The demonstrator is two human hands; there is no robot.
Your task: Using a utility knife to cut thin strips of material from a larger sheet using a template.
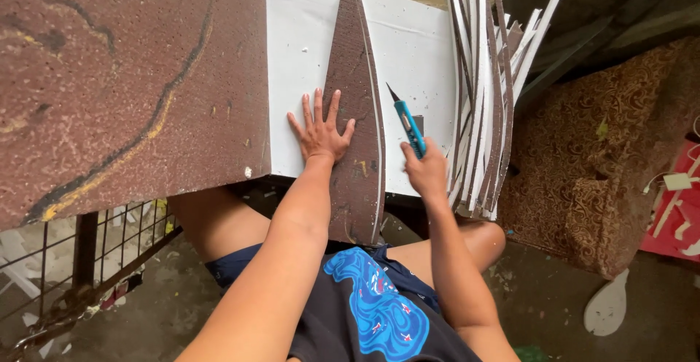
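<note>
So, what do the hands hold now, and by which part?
The right hand grips a blue utility knife by the rear of its handle. The left hand holds nothing; it presses flat on a tapered brown strip.

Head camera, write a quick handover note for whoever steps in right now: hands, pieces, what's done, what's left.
Left hand: flat, fingers spread, pressing the brown pointed template on the white sheet.
Right hand: gripping the blue utility knife, blade out, tip just off the template's right edge.
Done: a stack of cut strips sits on the right.
Left: the white sheet around the template looks uncut.
</note>
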